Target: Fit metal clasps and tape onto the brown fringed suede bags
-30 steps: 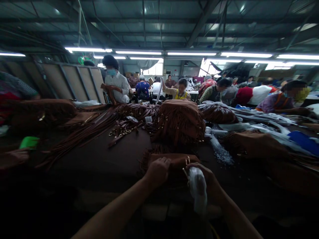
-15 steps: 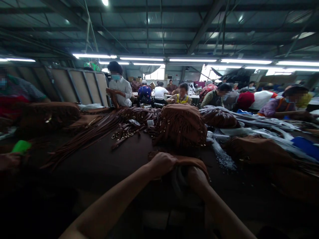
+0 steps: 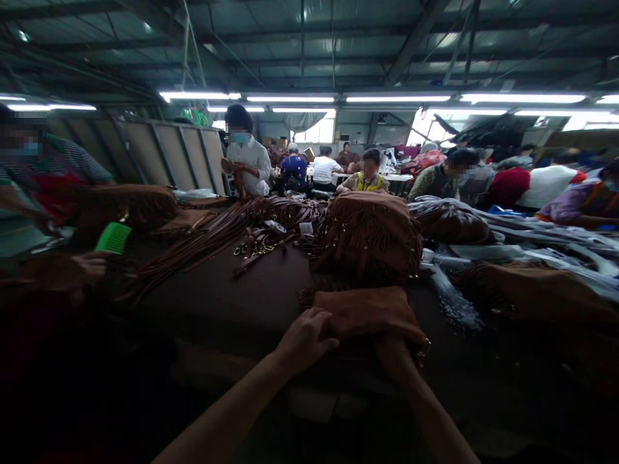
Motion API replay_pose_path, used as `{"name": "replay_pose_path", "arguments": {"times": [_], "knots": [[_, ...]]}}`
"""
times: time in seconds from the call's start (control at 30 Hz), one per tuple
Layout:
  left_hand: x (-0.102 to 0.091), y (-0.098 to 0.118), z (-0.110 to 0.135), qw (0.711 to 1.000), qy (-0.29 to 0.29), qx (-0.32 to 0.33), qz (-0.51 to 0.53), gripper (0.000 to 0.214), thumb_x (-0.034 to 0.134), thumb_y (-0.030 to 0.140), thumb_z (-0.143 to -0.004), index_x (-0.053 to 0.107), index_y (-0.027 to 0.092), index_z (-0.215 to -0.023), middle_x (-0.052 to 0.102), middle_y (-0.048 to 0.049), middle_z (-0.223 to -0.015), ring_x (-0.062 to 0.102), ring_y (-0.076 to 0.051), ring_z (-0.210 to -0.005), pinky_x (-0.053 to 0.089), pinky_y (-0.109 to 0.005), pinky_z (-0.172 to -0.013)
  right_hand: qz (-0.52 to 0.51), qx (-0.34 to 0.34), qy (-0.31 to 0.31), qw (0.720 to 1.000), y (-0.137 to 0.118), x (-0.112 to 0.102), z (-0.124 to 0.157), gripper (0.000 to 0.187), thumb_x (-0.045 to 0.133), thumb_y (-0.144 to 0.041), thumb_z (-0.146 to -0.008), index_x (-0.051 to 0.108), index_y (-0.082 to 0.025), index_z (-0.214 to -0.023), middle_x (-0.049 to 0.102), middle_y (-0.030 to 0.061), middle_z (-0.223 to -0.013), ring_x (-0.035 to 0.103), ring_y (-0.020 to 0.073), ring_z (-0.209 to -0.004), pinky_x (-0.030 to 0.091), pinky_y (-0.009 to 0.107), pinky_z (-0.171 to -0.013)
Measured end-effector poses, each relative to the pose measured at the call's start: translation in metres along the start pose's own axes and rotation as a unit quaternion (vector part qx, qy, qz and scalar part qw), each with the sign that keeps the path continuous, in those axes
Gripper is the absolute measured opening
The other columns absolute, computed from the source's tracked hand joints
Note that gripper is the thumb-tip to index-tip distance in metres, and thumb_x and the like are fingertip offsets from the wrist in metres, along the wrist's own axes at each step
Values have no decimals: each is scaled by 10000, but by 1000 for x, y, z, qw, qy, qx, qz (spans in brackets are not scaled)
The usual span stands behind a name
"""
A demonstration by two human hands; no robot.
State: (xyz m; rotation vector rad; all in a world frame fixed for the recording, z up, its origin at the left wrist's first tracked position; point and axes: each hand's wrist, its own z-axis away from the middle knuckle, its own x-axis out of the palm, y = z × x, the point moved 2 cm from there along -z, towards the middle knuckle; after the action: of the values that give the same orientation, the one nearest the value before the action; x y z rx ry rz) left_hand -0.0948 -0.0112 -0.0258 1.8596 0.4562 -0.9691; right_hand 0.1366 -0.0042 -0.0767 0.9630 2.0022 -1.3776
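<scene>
On the dark table (image 3: 227, 290), the left hand (image 3: 305, 341) lies open on a brown suede flap (image 3: 370, 314), the right hand (image 3: 393, 353) half hidden beneath.

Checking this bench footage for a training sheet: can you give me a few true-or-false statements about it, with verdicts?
The left hand lies on a brown suede bag. True.
The right hand holds a green comb. False: a co-worker's hand at far left has the comb.
Brass clasps lie among straps. True.
A large fringed bag sits on the floor. False: it sits on the dark bench.
</scene>
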Motion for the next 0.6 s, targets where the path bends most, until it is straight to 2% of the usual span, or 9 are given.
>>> {"name": "replay_pose_path", "arguments": {"times": [0.07, 0.13, 0.2, 0.23, 0.3, 0.37, 0.47, 0.6], "knots": [[1, -16, 18, 998, 16, -51, 15, 511, 743, 332, -711, 570, 205, -1175, 589, -76, -1193, 543, -234, -1100, 432, -333, -941, 27, -8, 17, 999, -2, -3, 28, 386, 427, -350, -874, 632, -199, -1164, 591, 146, -1220, 499, 344, -1204, 397, 494, -986], [5, -26, 31, 997, -7, -68, 22, 602, 777, 289, -657, 554, 207, -1211, 587, -71, -1192, 557, -236, -1083, 443, -323, -925, 67, -22, 41, 997, -11, -3, 53, 360, 394, -344, -911, 643, -225, -1142, 583, 128, -1231, 523, 307, -1176, 418, 448, -967], [9, -31, 37, 997, -37, -68, 30, 578, 762, 208, -646, 575, 225, -1192, 589, -53, -1183, 575, -223, -1056, 451, -299, -904, 90, -42, 18, 995, -29, 7, 69, 319, 394, -351, -938, 675, -239, -1042, 640, 105, -1105, 606, 246, -1022, 456, 362, -881], [9, -32, 38, 996, -44, -67, 35, 510, 728, 169, -667, 598, 229, -1157, 596, -45, -1164, 584, -211, -1038, 452, -287, -894, 90, -52, -17, 994, -41, 15, 72, 297, 417, -367, -940, 680, -238, -987, 663, 89, -1019, 631, 216, -930, 462, 321, -824], [9, -33, 34, 996, -43, -66, 44, 374, 637, 100, -712, 641, 218, -1066, 617, -38, -1103, 596, -190, -1003, 452, -269, -879, 99, -52, -91, 990, -65, 34, 70, 263, 502, -425, -905, 671, -223, -913, 678, 66, -894, 644, 194, -812, 450, 280, -713], [7, -34, 28, 996, -40, -59, 54, 306, 569, 52, -726, 662, 198, -978, 638, -37, -1031, 601, -176, -977, 451, -261, -868, 129, -23, -128, 983, -83, 51, 62, 260, 563, -439, -864, 657, -196, -871, 682, 72, -850, 652, 208, -782, 424, 272, -648], [5, -34, 24, 997, -41, -44, 53, 272, 548, 28, -714, 653, 187, -908, 645, -32, -964, 605, -167, -932, 450, -253, -832, 150, 24, -134, 979, -95, 67, 52, 194, 550, -349, -875, 645, -182, -846, 687, 83, -845, 660, 208, -779, 397, 260, -623], [10, -34, 27, 997, -36, -66, 7, 248, 572, 47, -714, 601, 193, -912, 612, -36, -999, 595, -174, -921, 441, -252, -791, 100, 40, -108, 988, -95, 70, 53, 167, 565, -309, -848, 627, -180, -934, 691, 84, -907, 660, 212, -818, 401, 255, -644]]}}
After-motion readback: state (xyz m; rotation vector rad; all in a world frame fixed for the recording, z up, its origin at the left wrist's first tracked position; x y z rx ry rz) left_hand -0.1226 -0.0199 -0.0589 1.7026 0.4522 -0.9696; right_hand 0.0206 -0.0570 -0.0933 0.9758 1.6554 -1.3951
